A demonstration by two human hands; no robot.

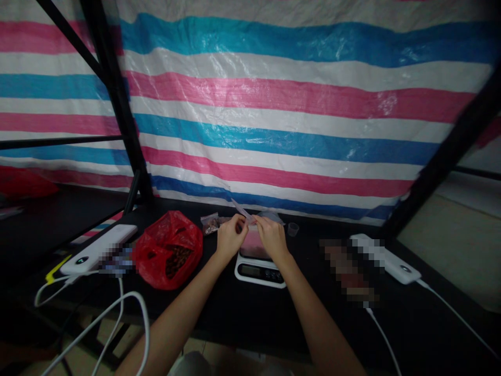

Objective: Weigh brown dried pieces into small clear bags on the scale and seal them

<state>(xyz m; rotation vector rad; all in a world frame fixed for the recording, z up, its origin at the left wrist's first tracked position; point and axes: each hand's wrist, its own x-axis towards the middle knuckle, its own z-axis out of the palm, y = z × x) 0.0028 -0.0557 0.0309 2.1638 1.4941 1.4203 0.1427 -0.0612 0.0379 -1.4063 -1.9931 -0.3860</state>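
Observation:
Both my hands pinch the top of a small clear plastic bag [251, 241] with a pinkish tint. My left hand [231, 236] grips its left side, fingers closed, and my right hand [271, 237] is closed on the right side. A flap of the bag sticks up beyond the fingers; its contents are too dim to make out. Directly beneath is a white digital kitchen scale [260, 275] with its display facing me. A red plastic bag [156, 245], open at the top, holds many small brown pieces [178, 262] left of my left forearm.
Small filled clear packets [210, 223] lie behind my left hand. A little clear cup [293, 229] stands right of my right hand. White power banks [99, 249] with cables rest at left and right, beside blurred-out devices. Striped sheeting [274, 99] and black frame posts [119, 104] bound the black table.

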